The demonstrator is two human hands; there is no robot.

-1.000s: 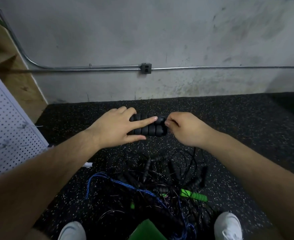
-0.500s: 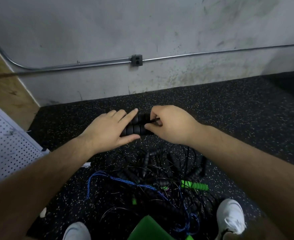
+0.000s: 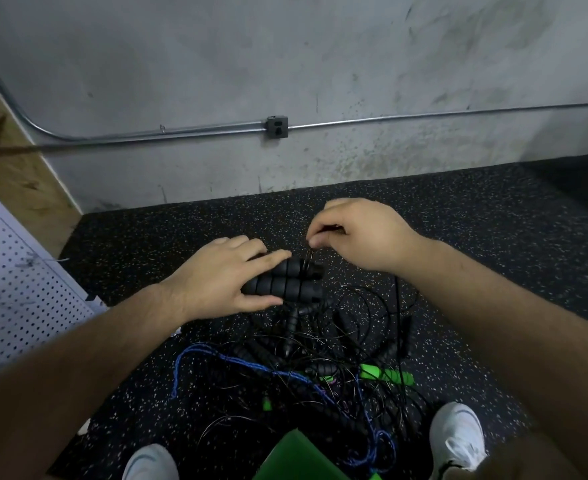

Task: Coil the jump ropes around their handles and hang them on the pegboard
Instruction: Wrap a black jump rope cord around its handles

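2 handles [image 3: 294,284] half under L hand [image 3: 221,277]

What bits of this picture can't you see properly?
Head view only:
- Black handles: their left ends hide under the left hand holding them.
- Cord pinched by the right hand: too thin to follow.
- Pegboard: cut off by the left edge.
- Rope pile: too tangled to count.
- Green thing: cut off by the bottom edge.
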